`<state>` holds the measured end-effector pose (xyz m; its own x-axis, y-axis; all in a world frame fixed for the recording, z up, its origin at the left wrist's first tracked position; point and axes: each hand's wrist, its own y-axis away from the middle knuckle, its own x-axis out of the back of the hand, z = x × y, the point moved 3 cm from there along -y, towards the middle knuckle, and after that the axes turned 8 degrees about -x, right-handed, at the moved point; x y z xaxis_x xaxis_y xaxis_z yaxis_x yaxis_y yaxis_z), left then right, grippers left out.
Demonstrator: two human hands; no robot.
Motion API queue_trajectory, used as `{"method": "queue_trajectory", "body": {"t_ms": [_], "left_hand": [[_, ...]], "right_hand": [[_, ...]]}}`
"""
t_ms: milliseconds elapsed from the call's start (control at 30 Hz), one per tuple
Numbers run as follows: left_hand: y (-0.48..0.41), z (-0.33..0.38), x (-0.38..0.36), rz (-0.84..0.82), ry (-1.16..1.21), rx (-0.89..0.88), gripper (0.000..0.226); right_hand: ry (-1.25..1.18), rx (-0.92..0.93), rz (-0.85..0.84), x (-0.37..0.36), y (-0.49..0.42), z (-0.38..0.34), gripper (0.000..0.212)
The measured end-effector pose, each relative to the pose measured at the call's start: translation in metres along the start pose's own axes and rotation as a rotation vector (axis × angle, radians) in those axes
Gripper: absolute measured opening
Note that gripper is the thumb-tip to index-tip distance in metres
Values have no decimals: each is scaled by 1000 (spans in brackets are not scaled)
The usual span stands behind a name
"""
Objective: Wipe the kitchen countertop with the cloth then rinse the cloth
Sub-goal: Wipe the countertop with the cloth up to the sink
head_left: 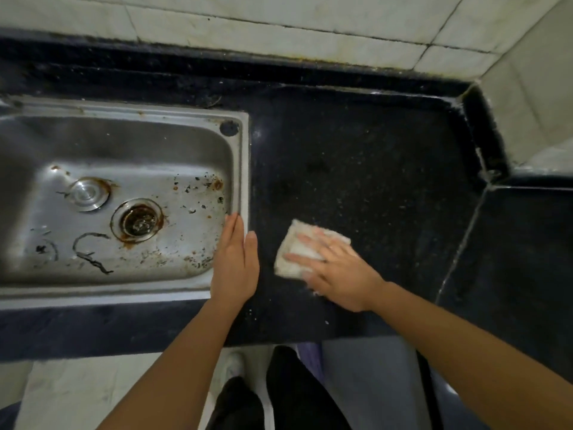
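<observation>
A folded off-white cloth (pixel 294 252) lies flat on the black speckled countertop (pixel 366 169), near its front edge. My right hand (pixel 338 268) presses down on the cloth with fingers spread, covering its right half. My left hand (pixel 237 262) rests flat, fingers together, on the right rim of the steel sink (pixel 243 169) and holds nothing. The two hands are a short gap apart.
The sink basin is stained with rust around the drain (pixel 138 220), and a loose round plug (pixel 88 193) lies beside it. White tiled walls (pixel 279 23) bound the counter at the back and right. A raised black ledge (pixel 483 128) runs along the right corner.
</observation>
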<state>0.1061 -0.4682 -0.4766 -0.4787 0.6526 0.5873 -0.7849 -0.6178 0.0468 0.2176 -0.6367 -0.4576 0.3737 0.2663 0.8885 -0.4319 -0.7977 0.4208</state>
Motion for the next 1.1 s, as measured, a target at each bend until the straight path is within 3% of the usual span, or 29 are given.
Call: {"method": "queue_trajectory", "body": {"t_ms": [200,333,500,567,800,967,1033,1100], "left_hand": [[20,-15,10,-213,-294,-164,60],[36,-28,29,-322,-539,-306,65],[55,-37,43,-359,-622,-276,58],[57,-38,44,-385,-620,-224,54],[60,-34,42,-437,-613,-101,53],[58,-32,44,-477,-604,-83,54],[58,-32,44,-487,-606,-86,54],[58,-32,44,-481,-603,-87,54]], "right_hand": [[-245,-767,72,-23,63,97,56],[-416,-1006,189,-41,118,86,52],[-578,-1258,344,-55,108,29,52],[-550,-1184,325,-55,90,-1,52],[-351,-557,138,-64,53,-99,50],[-191,-233,111,-70,86,-99,46],[-120,-249,114,-73,100,-75,48],[-94,-436,122,-76,112,-40,57]]}}
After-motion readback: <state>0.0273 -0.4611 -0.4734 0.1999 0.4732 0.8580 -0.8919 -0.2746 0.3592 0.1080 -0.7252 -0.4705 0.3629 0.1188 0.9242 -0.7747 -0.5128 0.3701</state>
